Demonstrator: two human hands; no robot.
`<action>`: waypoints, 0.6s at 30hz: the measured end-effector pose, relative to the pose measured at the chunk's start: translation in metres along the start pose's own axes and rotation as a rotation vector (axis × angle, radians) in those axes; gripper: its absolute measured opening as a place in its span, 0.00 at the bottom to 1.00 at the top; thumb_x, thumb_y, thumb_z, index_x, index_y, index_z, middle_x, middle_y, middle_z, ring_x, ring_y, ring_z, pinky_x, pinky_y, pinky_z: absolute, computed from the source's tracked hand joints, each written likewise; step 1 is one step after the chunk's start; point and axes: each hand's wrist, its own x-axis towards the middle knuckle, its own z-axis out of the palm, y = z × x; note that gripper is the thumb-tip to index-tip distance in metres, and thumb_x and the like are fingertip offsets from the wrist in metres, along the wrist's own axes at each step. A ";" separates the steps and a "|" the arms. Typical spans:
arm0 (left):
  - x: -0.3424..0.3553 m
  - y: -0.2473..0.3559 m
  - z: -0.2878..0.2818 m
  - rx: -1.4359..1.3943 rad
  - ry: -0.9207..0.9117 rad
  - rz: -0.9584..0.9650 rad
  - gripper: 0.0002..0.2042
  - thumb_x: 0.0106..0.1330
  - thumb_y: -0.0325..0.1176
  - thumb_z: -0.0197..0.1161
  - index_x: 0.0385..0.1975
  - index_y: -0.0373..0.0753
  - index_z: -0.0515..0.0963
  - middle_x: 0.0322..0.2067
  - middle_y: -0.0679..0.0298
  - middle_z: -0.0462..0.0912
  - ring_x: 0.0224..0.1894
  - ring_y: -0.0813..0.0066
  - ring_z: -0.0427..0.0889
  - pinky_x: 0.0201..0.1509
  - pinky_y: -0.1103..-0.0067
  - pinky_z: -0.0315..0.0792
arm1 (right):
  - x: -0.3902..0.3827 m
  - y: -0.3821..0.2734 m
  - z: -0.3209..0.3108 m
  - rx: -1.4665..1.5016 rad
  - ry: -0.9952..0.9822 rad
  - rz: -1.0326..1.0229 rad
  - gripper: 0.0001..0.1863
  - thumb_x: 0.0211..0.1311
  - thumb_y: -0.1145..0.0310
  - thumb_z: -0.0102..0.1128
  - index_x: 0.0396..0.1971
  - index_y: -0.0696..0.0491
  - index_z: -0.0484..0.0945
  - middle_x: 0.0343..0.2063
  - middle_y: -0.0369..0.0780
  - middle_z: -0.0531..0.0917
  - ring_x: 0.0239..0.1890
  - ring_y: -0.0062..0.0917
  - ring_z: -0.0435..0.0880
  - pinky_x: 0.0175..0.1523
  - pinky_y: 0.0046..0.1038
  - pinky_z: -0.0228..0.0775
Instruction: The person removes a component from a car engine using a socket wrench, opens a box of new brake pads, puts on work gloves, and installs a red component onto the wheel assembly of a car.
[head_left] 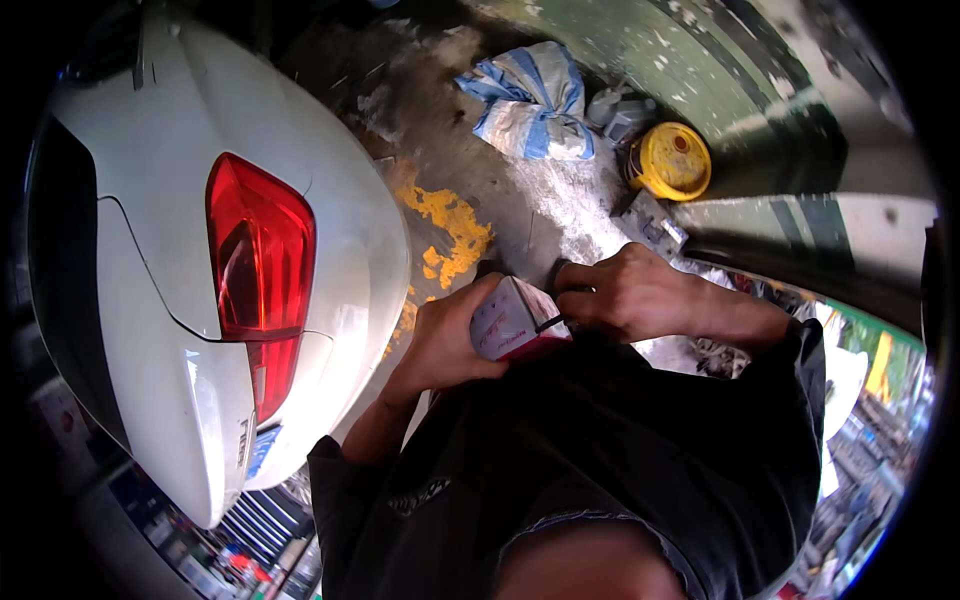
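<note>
In front of my chest, my left hand point(445, 335) is wrapped round a small white and red carton point(503, 322), its fingers along one side and the thumb below. Just to the right, my right hand point(635, 293) is curled closed with its knuckles up. A slim dark stick-like thing point(551, 323) reaches from near the right fingertips to the carton's edge. Its kind is too small to tell, and the fingers hide its other end.
On the left stands a white car point(345, 200) with a red tail light point(262, 270). Beyond my hands lie a blue-and-white woven sack point(535, 100), grey plastic bottles point(628, 118) and a yellow-lidded bucket point(675, 160) by a green-and-white wall point(760, 235). Worn yellow paint point(447, 222) marks the floor.
</note>
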 end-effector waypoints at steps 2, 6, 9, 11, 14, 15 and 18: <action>0.023 -0.005 -0.014 -0.031 0.037 0.014 0.43 0.34 0.36 0.75 0.59 0.37 0.69 0.45 0.49 0.81 0.48 0.56 0.82 0.52 0.71 0.74 | 0.019 0.025 -0.020 0.002 -0.048 -0.013 0.15 0.46 0.73 0.62 0.39 0.53 0.76 0.39 0.40 0.79 0.23 0.34 0.82 0.25 0.34 0.75; 0.059 -0.024 -0.052 -0.093 0.162 0.034 0.42 0.34 0.37 0.74 0.58 0.38 0.70 0.45 0.50 0.81 0.47 0.55 0.82 0.51 0.71 0.75 | 0.072 0.066 -0.043 0.078 -0.095 -0.006 0.13 0.52 0.71 0.62 0.39 0.52 0.75 0.41 0.40 0.80 0.23 0.33 0.82 0.24 0.32 0.75; 0.080 -0.043 -0.068 -0.120 0.234 0.067 0.42 0.34 0.37 0.74 0.58 0.39 0.71 0.46 0.51 0.81 0.48 0.55 0.82 0.52 0.71 0.75 | 0.112 0.085 -0.068 0.080 -0.179 0.014 0.12 0.53 0.69 0.64 0.38 0.52 0.75 0.41 0.39 0.80 0.24 0.32 0.83 0.25 0.31 0.75; 0.090 -0.046 -0.082 -0.179 0.260 0.037 0.42 0.34 0.38 0.74 0.58 0.39 0.71 0.47 0.51 0.81 0.48 0.55 0.82 0.53 0.71 0.76 | 0.130 0.100 -0.072 0.048 -0.206 0.005 0.14 0.48 0.71 0.67 0.36 0.53 0.76 0.40 0.38 0.80 0.25 0.33 0.83 0.25 0.32 0.74; 0.100 -0.053 -0.095 -0.224 0.315 0.018 0.42 0.33 0.37 0.74 0.58 0.39 0.72 0.47 0.51 0.81 0.48 0.55 0.82 0.52 0.71 0.76 | 0.153 0.119 -0.085 0.049 -0.271 -0.004 0.12 0.51 0.70 0.67 0.35 0.52 0.76 0.40 0.37 0.80 0.25 0.33 0.83 0.25 0.31 0.74; 0.103 -0.055 -0.097 -0.233 0.336 0.017 0.42 0.33 0.37 0.74 0.58 0.39 0.72 0.47 0.51 0.81 0.48 0.55 0.82 0.52 0.71 0.76 | 0.159 0.125 -0.089 0.055 -0.286 -0.011 0.12 0.51 0.69 0.67 0.35 0.52 0.76 0.40 0.37 0.79 0.25 0.33 0.83 0.25 0.30 0.74; 0.112 -0.051 -0.108 -0.238 0.373 -0.035 0.41 0.33 0.36 0.73 0.57 0.39 0.72 0.46 0.52 0.81 0.47 0.55 0.82 0.51 0.70 0.76 | 0.173 0.148 -0.099 0.021 -0.334 -0.050 0.12 0.51 0.69 0.68 0.35 0.52 0.76 0.39 0.38 0.79 0.26 0.32 0.83 0.25 0.31 0.73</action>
